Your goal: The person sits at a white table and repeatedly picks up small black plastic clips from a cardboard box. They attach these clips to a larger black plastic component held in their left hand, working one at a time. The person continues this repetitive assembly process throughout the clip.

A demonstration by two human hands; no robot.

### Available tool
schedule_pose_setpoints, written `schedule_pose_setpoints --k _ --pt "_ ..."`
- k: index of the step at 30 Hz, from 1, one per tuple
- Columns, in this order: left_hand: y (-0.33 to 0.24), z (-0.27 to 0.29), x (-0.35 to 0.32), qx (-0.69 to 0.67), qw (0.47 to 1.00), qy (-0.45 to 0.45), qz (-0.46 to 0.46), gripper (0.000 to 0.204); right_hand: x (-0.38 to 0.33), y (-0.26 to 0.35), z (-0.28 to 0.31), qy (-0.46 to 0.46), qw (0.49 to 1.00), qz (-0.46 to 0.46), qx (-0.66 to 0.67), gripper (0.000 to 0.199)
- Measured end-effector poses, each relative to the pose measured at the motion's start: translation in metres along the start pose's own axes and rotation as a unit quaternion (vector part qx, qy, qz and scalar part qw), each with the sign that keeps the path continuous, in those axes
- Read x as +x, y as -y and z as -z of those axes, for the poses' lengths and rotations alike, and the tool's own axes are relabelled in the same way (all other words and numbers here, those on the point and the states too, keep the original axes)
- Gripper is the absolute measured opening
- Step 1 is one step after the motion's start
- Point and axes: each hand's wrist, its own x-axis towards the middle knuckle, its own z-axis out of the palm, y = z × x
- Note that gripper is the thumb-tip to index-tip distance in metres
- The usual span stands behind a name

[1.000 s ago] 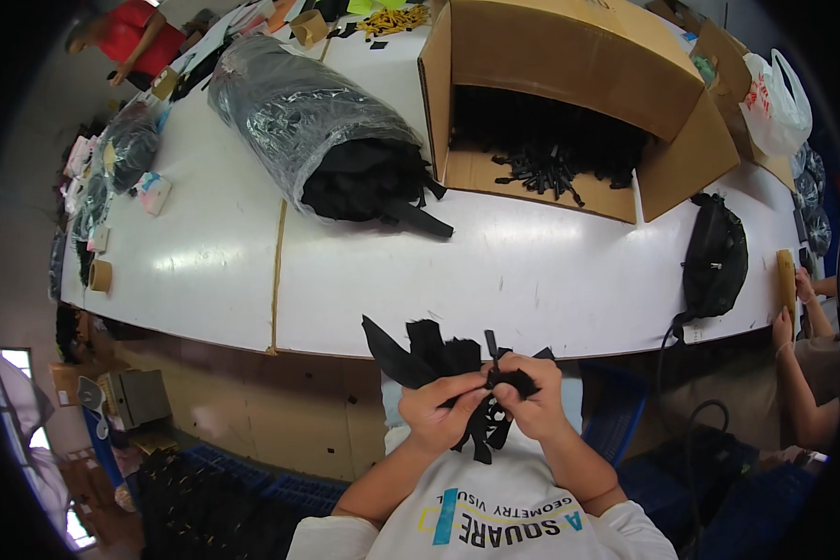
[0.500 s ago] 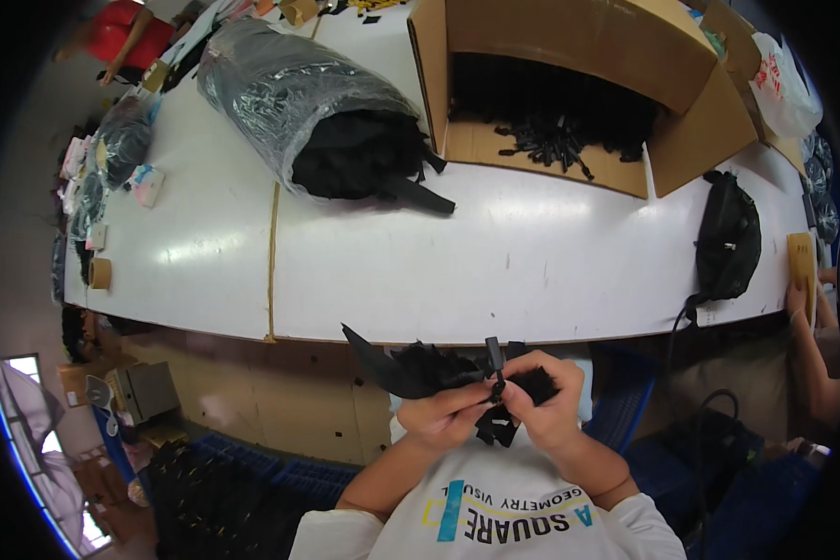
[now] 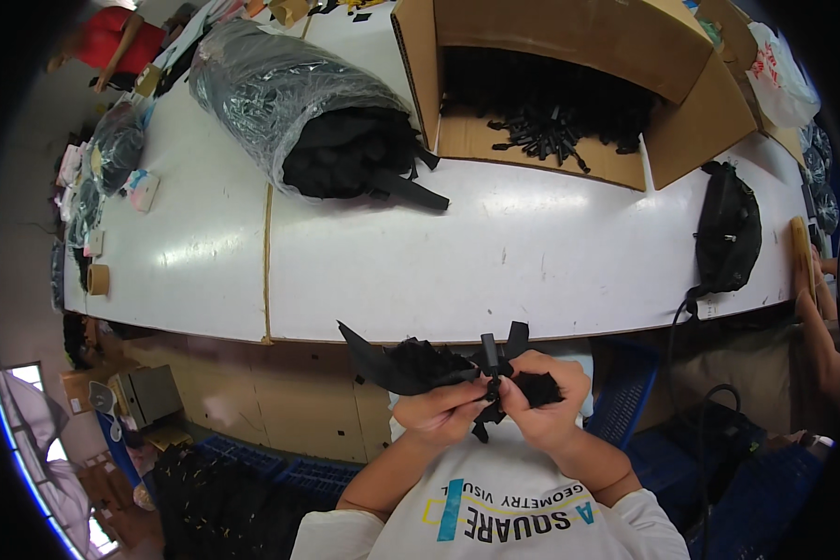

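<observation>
Held up in front of my chest, just off the table's near edge, are black fabric strips point(image 3: 383, 359) and a small narrow black piece point(image 3: 490, 355), perhaps a plastic buckle part. My left hand point(image 3: 434, 417) is closed on the strips, whose pointed end sticks out to the left. With thumb and fingers, my right hand point(image 3: 549, 411) pinches more of the black fabric beside the narrow piece. Both sets of fingertips meet around that piece; what lies between them is partly hidden. One strip end point(image 3: 519, 334) stands up behind the right hand.
On the white table point(image 3: 392, 271) lies a clear plastic bag point(image 3: 280, 89) full of black strips. An open cardboard box point(image 3: 569, 28) holds many black strips with narrow ends. A black pouch point(image 3: 728, 233) rests at right. Another person's hand point(image 3: 805, 271) holds a tan piece there.
A strip end has risen into view behind my right hand. Both hands stay together around the narrow black piece. At right, the other person's tan piece has turned edge-on.
</observation>
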Motion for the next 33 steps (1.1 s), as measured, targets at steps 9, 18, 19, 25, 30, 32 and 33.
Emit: schedule_pose_setpoints --k 9,18,19,25,30,32,33 --pt "-0.005 -0.002 0.006 -0.016 1.0 0.007 0.025 0.004 0.006 0.018 0.008 0.04 0.987 0.145 -0.061 0.021" --pt "0.001 0.0 0.007 -0.04 0.999 0.028 0.013 0.004 0.005 0.024 0.015 0.074 0.974 0.168 -0.13 0.018" --pt "0.001 0.0 0.006 -0.047 0.998 0.029 0.018 0.004 0.005 0.025 0.016 0.082 0.972 0.169 -0.141 0.017" --pt "-0.002 -0.001 0.012 -0.037 0.997 0.062 0.013 0.006 0.003 0.028 0.02 0.091 0.958 0.195 -0.188 0.016" --pt "0.0 0.002 0.018 -0.01 0.996 0.09 -0.02 0.009 0.003 0.031 0.023 0.105 0.954 0.177 -0.218 0.016" --pt "-0.001 0.002 0.018 -0.011 0.996 0.087 -0.021 0.01 0.002 0.029 0.022 0.094 0.959 0.178 -0.199 0.017" --pt "-0.001 0.002 0.017 -0.012 0.996 0.084 -0.019 0.01 0.0 0.025 0.02 0.084 0.963 0.182 -0.182 0.018"
